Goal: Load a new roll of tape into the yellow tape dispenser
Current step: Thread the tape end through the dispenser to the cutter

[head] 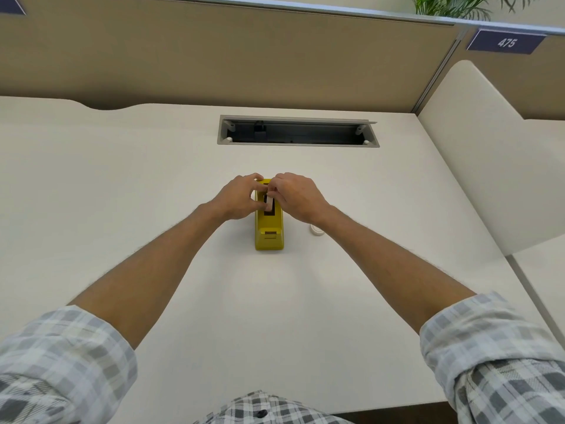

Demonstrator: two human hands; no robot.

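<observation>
The yellow tape dispenser (269, 232) stands in the middle of the white desk, its cutter end toward me. A pale roll of tape (269, 202) stands on edge in the dispenser's dark slot. My left hand (237, 197) and my right hand (295, 194) meet over the far end of the dispenser, and the fingers of both pinch the roll from either side. The far end of the dispenser is hidden under my hands.
A small white round object (316, 230) lies on the desk (153, 194) just right of the dispenser, partly under my right wrist. An open grey cable tray (298, 131) is cut into the desk farther back. Beige partition walls close off the back and right side.
</observation>
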